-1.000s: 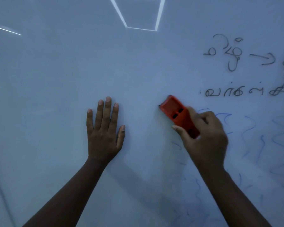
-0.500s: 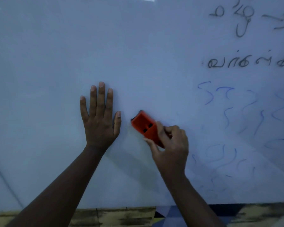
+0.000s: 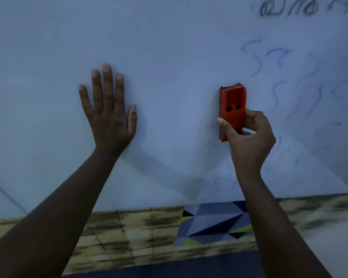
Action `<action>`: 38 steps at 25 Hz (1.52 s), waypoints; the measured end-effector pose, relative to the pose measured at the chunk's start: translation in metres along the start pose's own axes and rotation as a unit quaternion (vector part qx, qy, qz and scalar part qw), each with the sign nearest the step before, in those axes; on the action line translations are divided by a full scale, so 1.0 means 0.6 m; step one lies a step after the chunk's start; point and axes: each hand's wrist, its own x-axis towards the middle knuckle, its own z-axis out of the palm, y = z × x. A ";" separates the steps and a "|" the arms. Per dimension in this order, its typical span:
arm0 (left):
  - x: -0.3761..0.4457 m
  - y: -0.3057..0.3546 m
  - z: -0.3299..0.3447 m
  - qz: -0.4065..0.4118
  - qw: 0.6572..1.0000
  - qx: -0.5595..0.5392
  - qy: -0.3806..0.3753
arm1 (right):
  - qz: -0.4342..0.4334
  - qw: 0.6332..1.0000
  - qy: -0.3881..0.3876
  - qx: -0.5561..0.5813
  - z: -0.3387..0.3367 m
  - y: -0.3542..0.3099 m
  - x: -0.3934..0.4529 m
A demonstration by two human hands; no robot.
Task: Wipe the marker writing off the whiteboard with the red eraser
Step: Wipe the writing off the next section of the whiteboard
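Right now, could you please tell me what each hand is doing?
Left hand: open, fingers straight, flat against the whiteboard.
Right hand: closed, gripping the red eraser held upright on the whiteboard.

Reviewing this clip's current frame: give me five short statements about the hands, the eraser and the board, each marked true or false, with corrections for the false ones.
1. The right hand grips the red eraser. True.
2. The left hand holds a marker. False: it lies flat and open on the whiteboard, holding nothing.
3. Blue marker strokes remain to the right of the eraser. True.
4. The eraser lies sideways, long axis horizontal. False: it stands roughly upright against the board.
5. Dark writing remains at the upper right. True.
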 end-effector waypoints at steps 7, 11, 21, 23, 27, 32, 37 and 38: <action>-0.043 0.009 0.015 -0.012 1.000 0.024 0.001 | 0.012 0.999 0.032 0.032 0.041 -0.022 -0.030; -0.061 0.009 0.018 -0.006 1.000 0.012 0.002 | -0.079 0.991 -0.077 -0.073 0.094 -0.022 -0.123; -0.095 0.004 0.027 0.008 1.000 0.020 0.001 | 0.158 0.986 -0.016 0.043 0.035 0.044 -0.093; -0.105 0.004 0.028 0.003 1.000 0.023 0.001 | 0.260 0.963 0.006 0.064 0.020 0.091 -0.115; -0.116 0.006 0.029 0.007 1.000 0.025 -0.006 | 0.431 0.893 0.009 0.132 0.021 0.150 -0.187; -0.137 0.004 0.034 0.016 1.000 0.020 -0.011 | 0.381 0.903 -0.018 0.198 0.040 0.059 -0.132; -0.154 0.004 0.033 0.026 0.999 0.015 -0.020 | 0.317 0.936 -0.011 0.153 0.049 0.038 -0.126; -0.158 0.003 0.034 0.028 0.999 0.015 -0.021 | 0.339 0.929 -0.008 0.148 0.048 0.059 -0.146</action>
